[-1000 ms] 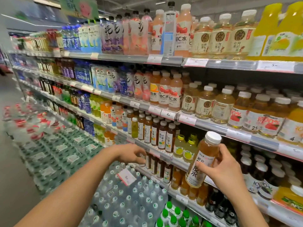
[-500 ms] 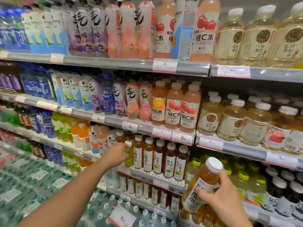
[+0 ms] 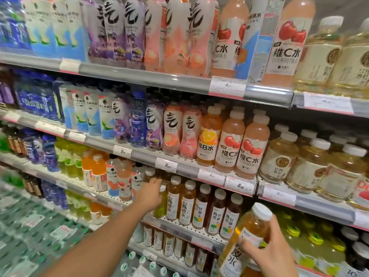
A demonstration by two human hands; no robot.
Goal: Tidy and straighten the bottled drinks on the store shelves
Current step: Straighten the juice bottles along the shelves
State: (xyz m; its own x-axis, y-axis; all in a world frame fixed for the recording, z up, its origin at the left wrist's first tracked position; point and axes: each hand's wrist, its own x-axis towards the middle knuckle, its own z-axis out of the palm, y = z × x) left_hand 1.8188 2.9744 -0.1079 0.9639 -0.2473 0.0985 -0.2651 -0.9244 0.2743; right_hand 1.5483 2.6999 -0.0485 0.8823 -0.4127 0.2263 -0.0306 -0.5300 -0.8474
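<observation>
Head view puts us close against the drinks shelves, mid-way through a re-shelving step. Our right hand [image 3: 271, 250] is clamped around an amber tea bottle [image 3: 247, 236] with a white cap, held tilted in front of the shelves at lower right, off any shelf. Our left hand [image 3: 149, 194] reaches forward to the third shelf [image 3: 179, 222], its fingers [image 3: 157, 181] curled in among the bottles at the left end of the row of brown tea bottles [image 3: 199, 206], just beside a small yellow-green bottle [image 3: 160, 204]. We cannot tell whether that hand has actually closed on a bottle or is only pressing against one; its palm faces away from us.

We judge the step in hand to be making room: the left hand seems to be sorting out the left end of that tea row, where the yellow-green bottle looks out of place among the browns. The held bottle's label appears to match the lighter teas at that end.

Next, as we see it, the left hand must clear or steady a slot, then the right must bring its bottle upright, label outward, and set it in without knocking the tightly packed neighbours.
</observation>
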